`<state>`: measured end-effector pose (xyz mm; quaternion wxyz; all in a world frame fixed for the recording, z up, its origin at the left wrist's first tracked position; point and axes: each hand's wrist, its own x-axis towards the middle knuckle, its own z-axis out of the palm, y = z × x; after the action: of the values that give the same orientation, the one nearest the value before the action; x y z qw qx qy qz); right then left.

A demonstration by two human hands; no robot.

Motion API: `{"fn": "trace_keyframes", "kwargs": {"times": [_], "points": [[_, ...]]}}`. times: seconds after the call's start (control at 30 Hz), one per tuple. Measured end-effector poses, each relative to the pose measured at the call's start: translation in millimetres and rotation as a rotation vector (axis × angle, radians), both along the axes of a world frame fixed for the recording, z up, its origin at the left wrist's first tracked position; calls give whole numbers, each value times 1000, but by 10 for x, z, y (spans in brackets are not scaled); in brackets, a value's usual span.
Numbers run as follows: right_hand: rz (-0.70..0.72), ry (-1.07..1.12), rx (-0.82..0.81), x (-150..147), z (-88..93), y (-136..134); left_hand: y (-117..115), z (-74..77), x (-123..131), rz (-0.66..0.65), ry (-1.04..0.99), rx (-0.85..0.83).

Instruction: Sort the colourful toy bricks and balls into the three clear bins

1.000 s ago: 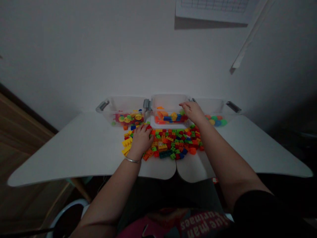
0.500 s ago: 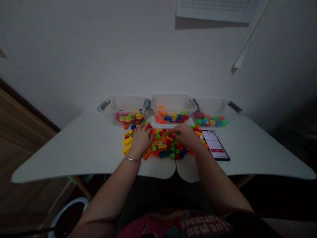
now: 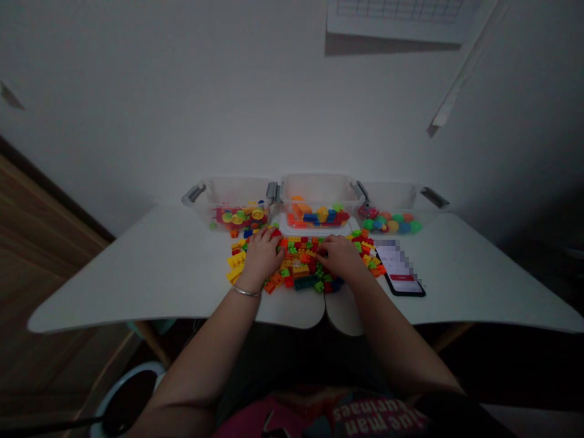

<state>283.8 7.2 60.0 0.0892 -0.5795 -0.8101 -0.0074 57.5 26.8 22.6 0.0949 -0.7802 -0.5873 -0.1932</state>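
Note:
Colourful building blocks (image 3: pixel 301 267) lie in a pile on the white table (image 3: pixel 159 274). On the left part of the pile rests my left hand (image 3: pixel 263 255), a bangle on its wrist, its fingers slightly apart and touching blocks, with a red block by the fingertips. Over the right part, my right hand (image 3: pixel 338 255) has its fingers bent down among the blocks. Whether its fingertips grip a block is too small to tell.
Behind the pile stand three clear bins: the left (image 3: pixel 232 188) and middle (image 3: pixel 319 185) ones hold mixed coloured pieces, the right one (image 3: pixel 396 193) coloured balls. A phone (image 3: pixel 399 267) lies right of the pile. The table has a notch at its front edge.
My right hand has shifted slightly down, and its fingers are lower and closer together at the blocks. My left hand is almost unmoved. The whole view has shifted a little.

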Motion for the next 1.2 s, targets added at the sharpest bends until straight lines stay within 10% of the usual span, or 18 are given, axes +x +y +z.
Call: {"fn": "trace_keyframes", "kwargs": {"times": [0.4, 0.7, 0.9, 1.2], "points": [[-105, 123, 82, 2, -41, 13, -1, 6, -18, -14, -22, 1], [-278, 750, 272, 338, 307, 287, 5, -26, -104, -12, -18, 5], [-365, 537, 419, 366, 627, 591, 38, -47, -158, -14, -22, 1], [-338, 299, 381, 251, 458, 728, 20, -48, -128, -11, -29, -3]]}}
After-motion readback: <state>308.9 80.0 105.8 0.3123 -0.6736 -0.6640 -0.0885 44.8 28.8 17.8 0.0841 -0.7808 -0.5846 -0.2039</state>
